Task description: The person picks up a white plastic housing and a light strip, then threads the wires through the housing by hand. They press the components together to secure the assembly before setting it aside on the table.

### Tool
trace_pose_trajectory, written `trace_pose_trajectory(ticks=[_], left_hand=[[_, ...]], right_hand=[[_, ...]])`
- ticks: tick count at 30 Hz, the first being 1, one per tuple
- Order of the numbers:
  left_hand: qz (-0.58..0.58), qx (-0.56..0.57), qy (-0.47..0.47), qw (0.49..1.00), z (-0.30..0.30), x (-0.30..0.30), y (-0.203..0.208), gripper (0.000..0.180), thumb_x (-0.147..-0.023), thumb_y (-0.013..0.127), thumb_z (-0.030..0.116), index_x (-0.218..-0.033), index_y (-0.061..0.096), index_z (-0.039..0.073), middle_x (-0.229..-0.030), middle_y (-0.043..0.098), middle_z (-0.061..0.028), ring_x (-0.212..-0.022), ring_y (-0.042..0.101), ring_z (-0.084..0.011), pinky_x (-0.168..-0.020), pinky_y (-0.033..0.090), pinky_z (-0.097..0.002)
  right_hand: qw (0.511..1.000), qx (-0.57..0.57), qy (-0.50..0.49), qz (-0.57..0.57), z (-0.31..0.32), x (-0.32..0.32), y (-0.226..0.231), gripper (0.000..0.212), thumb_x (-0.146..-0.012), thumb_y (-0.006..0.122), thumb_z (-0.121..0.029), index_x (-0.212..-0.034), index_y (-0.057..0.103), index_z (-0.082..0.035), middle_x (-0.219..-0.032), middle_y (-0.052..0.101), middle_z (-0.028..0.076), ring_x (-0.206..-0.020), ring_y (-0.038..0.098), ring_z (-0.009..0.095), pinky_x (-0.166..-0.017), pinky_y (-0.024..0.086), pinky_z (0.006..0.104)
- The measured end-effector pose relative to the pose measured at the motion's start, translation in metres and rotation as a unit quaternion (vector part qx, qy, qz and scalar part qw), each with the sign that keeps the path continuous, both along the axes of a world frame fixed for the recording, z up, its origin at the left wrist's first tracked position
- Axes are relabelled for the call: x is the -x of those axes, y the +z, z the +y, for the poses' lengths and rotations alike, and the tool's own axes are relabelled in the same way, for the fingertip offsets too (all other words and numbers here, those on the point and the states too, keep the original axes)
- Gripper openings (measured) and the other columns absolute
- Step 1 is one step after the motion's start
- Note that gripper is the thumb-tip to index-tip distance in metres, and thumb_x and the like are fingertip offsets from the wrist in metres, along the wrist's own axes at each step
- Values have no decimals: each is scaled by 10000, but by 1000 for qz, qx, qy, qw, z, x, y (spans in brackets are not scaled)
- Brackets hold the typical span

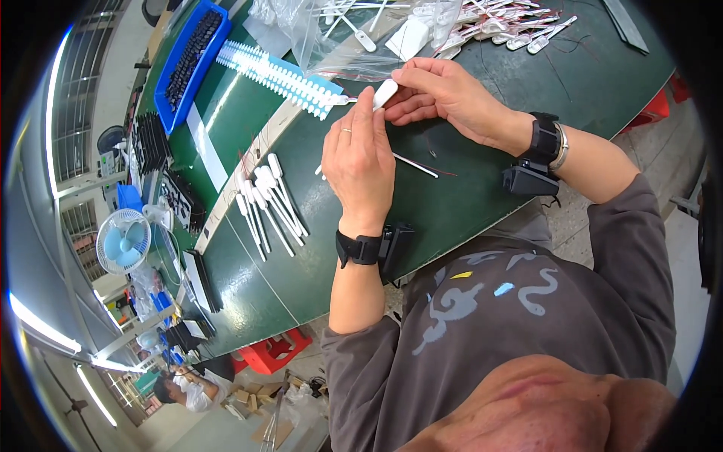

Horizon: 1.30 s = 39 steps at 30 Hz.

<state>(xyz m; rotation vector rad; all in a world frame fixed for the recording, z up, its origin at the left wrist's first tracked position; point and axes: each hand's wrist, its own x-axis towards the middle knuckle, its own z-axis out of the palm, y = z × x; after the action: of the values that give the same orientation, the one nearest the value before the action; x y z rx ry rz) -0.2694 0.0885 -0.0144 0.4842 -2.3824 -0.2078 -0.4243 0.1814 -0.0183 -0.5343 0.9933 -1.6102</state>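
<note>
The room is bright, with long white lights point(45, 324) glowing left of the green table point(452, 207), pale shiny patches on the left part of its top, and little gleams on the clear plastic bag point(309, 38) at its far side. The left hand point(358, 162), the right hand point(456, 94) and the small white piece point(385, 93) between them, above the table, look fairly sharp. Far off to the table's left, things look small and fuzzy, and straight lines bend like bows.
</note>
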Motion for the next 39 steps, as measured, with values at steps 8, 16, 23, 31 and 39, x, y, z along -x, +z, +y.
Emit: trace_pose_trajectory(ticks=[8,16,23,31,39], left_hand=[[24,14,28,999,1,0,3,297,-903,669,58,-1199,660,41,-965,694,-99,-891,660,-262,-838,526,-397],[12,122,36,992,7,0,17,325,-905,663,47,-1227,642,10,-1044,696,-108,-978,669,-251,-990,484,-443],[-36,82,56,994,6,-4,17,315,-907,659,39,-1218,647,-5,-1049,699,-111,-954,678,-252,-985,488,-456],[-26,-46,276,960,-35,-53,55,235,-952,607,109,-1157,690,29,-962,719,-145,-850,683,-307,-816,542,-400],[-76,-86,204,972,-34,-83,35,257,-966,609,206,-1145,701,46,-978,727,-141,-854,689,-288,-756,530,-363]], right_hand=[[1000,3,-9,-24,-1,-2,-1,252,-1006,576,-301,-951,608,-57,-976,703,91,-886,709,163,-832,579,291],[1000,4,-15,-10,-1,0,-3,252,-1010,572,-293,-928,602,-57,-964,709,90,-869,716,165,-811,584,288],[1000,0,-16,-15,-2,-2,-2,258,-1007,577,-299,-913,593,-59,-967,708,90,-874,715,162,-812,582,287],[999,13,-27,38,-3,8,2,257,-1006,573,-314,-981,603,-60,-1004,699,99,-903,706,165,-836,568,292],[996,22,-24,80,0,25,8,262,-1012,556,-322,-1017,611,-66,-1007,698,90,-905,703,156,-830,564,279]])
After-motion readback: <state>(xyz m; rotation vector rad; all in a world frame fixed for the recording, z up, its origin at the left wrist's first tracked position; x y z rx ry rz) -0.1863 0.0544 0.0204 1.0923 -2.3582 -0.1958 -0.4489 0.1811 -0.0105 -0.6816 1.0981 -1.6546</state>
